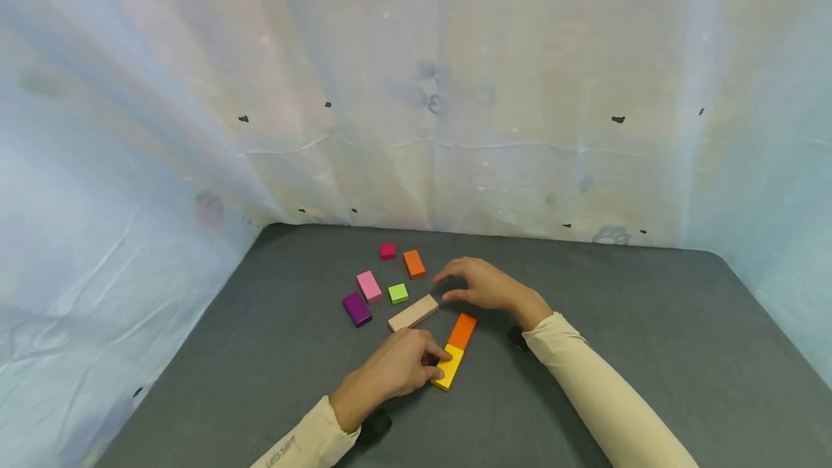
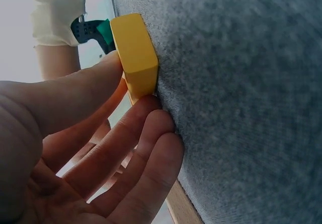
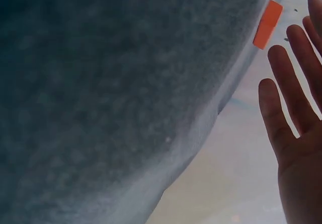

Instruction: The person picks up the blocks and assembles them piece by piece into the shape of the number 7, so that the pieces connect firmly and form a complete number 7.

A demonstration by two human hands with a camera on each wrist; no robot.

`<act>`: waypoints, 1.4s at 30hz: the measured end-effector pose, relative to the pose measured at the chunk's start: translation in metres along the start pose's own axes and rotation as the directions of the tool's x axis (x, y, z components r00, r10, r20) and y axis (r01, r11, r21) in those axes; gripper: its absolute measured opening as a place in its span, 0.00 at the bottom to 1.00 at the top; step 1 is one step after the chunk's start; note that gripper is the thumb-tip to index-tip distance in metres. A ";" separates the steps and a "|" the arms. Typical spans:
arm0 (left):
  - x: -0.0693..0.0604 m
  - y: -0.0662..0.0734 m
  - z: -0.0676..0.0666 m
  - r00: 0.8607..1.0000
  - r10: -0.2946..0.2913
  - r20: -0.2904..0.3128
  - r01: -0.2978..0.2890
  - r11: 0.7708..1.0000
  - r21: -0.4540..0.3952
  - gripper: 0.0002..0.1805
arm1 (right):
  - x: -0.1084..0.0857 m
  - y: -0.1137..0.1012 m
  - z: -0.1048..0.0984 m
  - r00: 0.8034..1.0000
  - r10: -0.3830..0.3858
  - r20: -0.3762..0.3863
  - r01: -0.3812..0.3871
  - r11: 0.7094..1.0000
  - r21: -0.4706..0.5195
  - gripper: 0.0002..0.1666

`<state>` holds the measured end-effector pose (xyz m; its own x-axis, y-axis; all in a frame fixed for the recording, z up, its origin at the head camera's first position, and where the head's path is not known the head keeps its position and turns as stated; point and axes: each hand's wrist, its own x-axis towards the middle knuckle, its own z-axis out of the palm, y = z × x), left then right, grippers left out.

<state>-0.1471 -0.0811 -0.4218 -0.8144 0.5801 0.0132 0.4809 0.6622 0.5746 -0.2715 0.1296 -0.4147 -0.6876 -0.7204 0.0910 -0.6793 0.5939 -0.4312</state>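
Observation:
My left hand (image 1: 401, 361) pinches a yellow block (image 1: 452, 365) with thumb and fingers. In the left wrist view the thumb presses one face of that yellow block (image 2: 135, 45), which stands against the grey surface. An orange block (image 1: 463, 331) lies end to end with the yellow one, in line with it. My right hand (image 1: 484, 284) hovers beyond these two, its fingers loosely bent and holding nothing. Just left of its fingertips lies a plain wooden block (image 1: 414, 313). In the right wrist view the fingers (image 3: 284, 90) are spread apart.
Further off on the grey table (image 1: 617, 352) lie a purple block (image 1: 357, 309), a pink block (image 1: 369, 286), a small green block (image 1: 399, 294), a second orange block (image 1: 414, 264) and a small red block (image 1: 388, 251). A pale patterned curtain (image 1: 520, 186) hangs behind the table.

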 end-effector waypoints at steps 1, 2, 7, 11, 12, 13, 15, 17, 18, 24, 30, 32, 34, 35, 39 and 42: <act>0.000 0.000 0.000 1.000 0.002 0.000 -0.002 1.000 -0.001 0.13 | 0.002 0.000 0.001 1.000 -0.005 -0.001 0.005 1.000 -0.001 0.21; 0.000 0.000 0.001 1.000 0.004 0.001 -0.004 1.000 -0.004 0.13 | 0.003 0.001 0.001 1.000 -0.005 0.000 0.005 1.000 0.002 0.21; 0.000 0.001 0.002 1.000 0.002 0.003 -0.002 1.000 -0.005 0.13 | 0.010 0.001 -0.001 0.999 -0.035 -0.005 0.035 0.999 -0.002 0.21; -0.001 0.001 0.002 1.000 0.000 -0.003 0.000 1.000 0.007 0.13 | 0.020 0.003 -0.003 0.998 -0.058 -0.001 0.058 0.998 -0.001 0.22; -0.001 0.001 0.002 1.000 -0.002 -0.002 0.002 1.000 0.010 0.13 | 0.023 0.004 -0.003 0.998 -0.064 -0.001 0.064 0.998 0.001 0.22; -0.001 0.001 0.002 1.000 -0.002 -0.003 0.002 1.000 0.014 0.13 | 0.026 0.005 -0.002 0.998 -0.065 0.000 0.065 0.998 0.003 0.22; -0.002 0.001 0.002 1.000 -0.009 0.002 0.009 1.000 0.018 0.13 | 0.030 0.006 -0.001 0.998 -0.068 0.007 0.068 0.998 0.007 0.23; -0.003 0.002 0.003 1.000 -0.012 0.007 0.011 1.000 0.026 0.13 | 0.035 0.007 -0.001 0.997 -0.069 0.017 0.069 0.998 0.014 0.23; -0.003 0.002 0.003 1.000 -0.013 0.009 0.013 1.000 0.026 0.13 | 0.037 0.007 -0.001 0.997 -0.073 0.019 0.073 0.997 0.012 0.23; -0.002 0.002 0.001 1.000 0.003 -0.014 -0.003 1.000 0.020 0.13 | 0.048 0.009 -0.009 0.997 -0.080 0.023 0.080 0.997 0.002 0.24; -0.001 0.002 -0.001 0.999 -0.008 -0.031 0.009 1.000 0.023 0.12 | 0.063 0.016 -0.007 0.994 -0.095 0.059 0.095 0.995 0.005 0.25; -0.002 0.002 -0.001 1.000 -0.007 -0.025 0.008 1.000 0.021 0.12 | 0.067 0.017 -0.006 0.992 -0.101 0.070 0.100 0.995 0.017 0.26; -0.002 0.002 -0.001 1.000 -0.004 -0.019 0.004 1.000 0.025 0.13 | 0.069 0.016 -0.005 0.991 -0.108 0.083 0.106 0.994 0.027 0.27; -0.002 0.003 -0.001 1.000 -0.002 -0.016 0.002 1.000 0.028 0.13 | 0.070 0.015 -0.004 0.990 -0.110 0.091 0.107 0.994 0.033 0.27; -0.002 0.003 -0.001 1.000 -0.006 -0.009 0.006 1.000 0.026 0.13 | 0.073 0.013 -0.003 0.986 -0.095 0.137 0.090 0.995 0.040 0.27; -0.003 0.002 0.000 1.000 -0.024 -0.006 0.024 1.000 0.009 0.13 | 0.075 0.013 0.001 0.983 -0.084 0.165 0.077 0.996 0.050 0.28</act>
<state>-0.1437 -0.0814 -0.4203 -0.8277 0.5611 0.0040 0.4638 0.6801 0.5677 -0.3317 0.0826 -0.4138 -0.5764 -0.8169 -0.0222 -0.7162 0.5181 -0.4677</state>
